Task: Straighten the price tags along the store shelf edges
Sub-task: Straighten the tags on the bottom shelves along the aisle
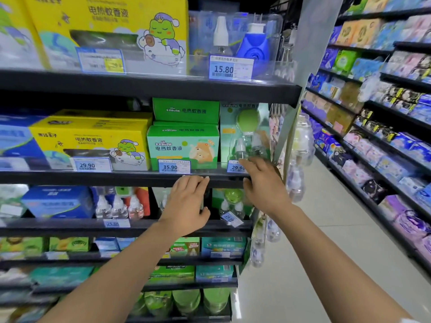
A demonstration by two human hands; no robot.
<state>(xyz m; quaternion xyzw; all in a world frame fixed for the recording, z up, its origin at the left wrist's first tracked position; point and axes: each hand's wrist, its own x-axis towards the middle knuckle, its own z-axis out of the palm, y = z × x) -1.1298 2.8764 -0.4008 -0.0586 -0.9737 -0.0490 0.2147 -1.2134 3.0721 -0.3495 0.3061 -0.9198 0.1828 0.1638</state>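
Observation:
My right hand (pixel 264 185) pinches the blue-and-white 29.90 price tag (pixel 235 167) at the right end of the middle black shelf edge (pixel 116 178), covering its right part. My left hand (pixel 186 203) rests with its fingertips on that same edge, just below the upright 35.90 tag (pixel 174 165). Further left stands another 29.90 tag (pixel 91 164). One shelf lower, a small tag (pixel 231 219) sits tilted clockwise, and a 25.80 tag (pixel 116 223) looks level. The top shelf carries a 15.80 tag (pixel 231 67) and a blurred tag with a yellow patch (pixel 100 59).
Yellow and green boxes of mosquito liquid fill the shelves behind the tags. Clear bottles hang on a strip (pixel 296 178) at the shelf's right end. An aisle floor (pixel 314 241) runs to the right, with a second stocked shelving unit (pixel 384 113) beyond it.

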